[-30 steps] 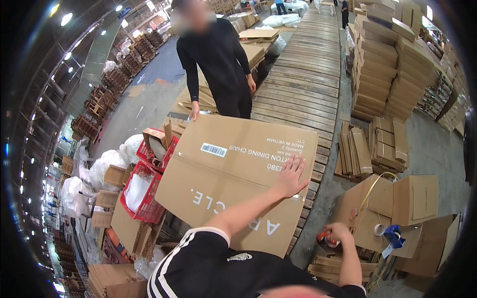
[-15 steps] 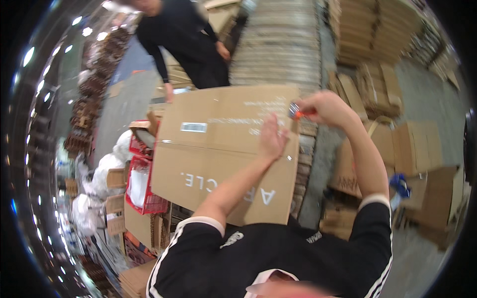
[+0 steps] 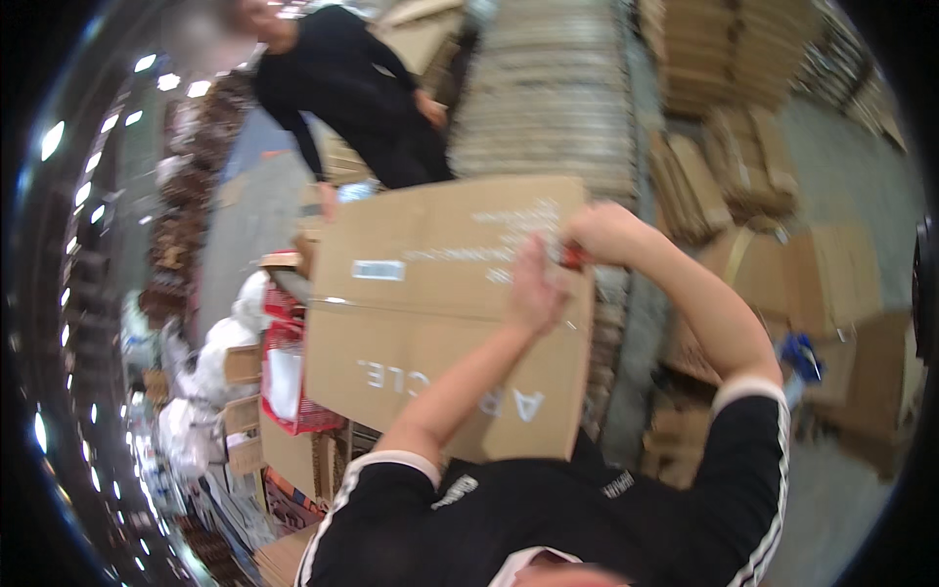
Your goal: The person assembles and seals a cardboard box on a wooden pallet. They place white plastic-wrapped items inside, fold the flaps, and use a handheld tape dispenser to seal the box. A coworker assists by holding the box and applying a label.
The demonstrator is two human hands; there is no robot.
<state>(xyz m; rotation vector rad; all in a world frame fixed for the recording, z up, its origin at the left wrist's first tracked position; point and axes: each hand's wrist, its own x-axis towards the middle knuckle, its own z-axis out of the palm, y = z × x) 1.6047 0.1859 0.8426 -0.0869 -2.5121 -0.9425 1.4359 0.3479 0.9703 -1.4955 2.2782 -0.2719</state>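
A large brown cardboard box (image 3: pixel 391 318) with white print and a white label lies in front of me. My left hand (image 3: pixel 538 291) rests on its top near the right edge, fingers stretched out. Just to the right, my right hand (image 3: pixel 604 235) is closed on a small red-and-grey object (image 3: pixel 571 256) at the box's right edge. Its kind is hidden by my fingers and blur. The two hands are close together.
A person in black (image 3: pixel 342 93) stands beyond the box, one hand near its far left corner. A roller conveyor (image 3: pixel 543 108) runs away ahead. Red baskets (image 3: pixel 311 415) stand left; flattened cartons (image 3: pixel 748 161) and a blue item (image 3: pixel 802 357) lie right.
My right hand has moved down and slightly left along the box's right edge with the red-and-grey object, nearer to my left hand. My left hand stays on the box.
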